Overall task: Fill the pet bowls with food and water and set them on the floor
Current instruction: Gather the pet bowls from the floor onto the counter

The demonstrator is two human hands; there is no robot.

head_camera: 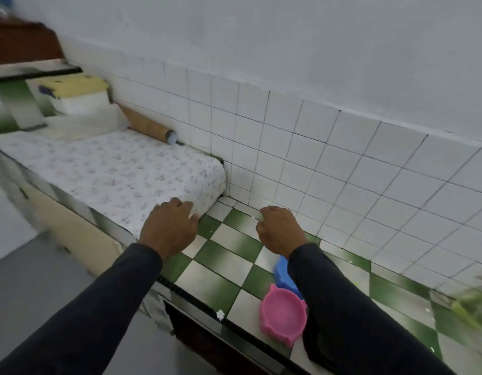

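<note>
both hands loosely curled, empty: left hand (170, 228), right hand (280, 230)

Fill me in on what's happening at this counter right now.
A person stands at a green-and-white checkered counter with both hands out and holding nothing. The left hand hovers by the edge of a floral cloth, and the right hand is loosely curled above the tiles. A pink bowl and a blue bowl sit untouched beside the right sleeve; the pink one looks empty.
</note>
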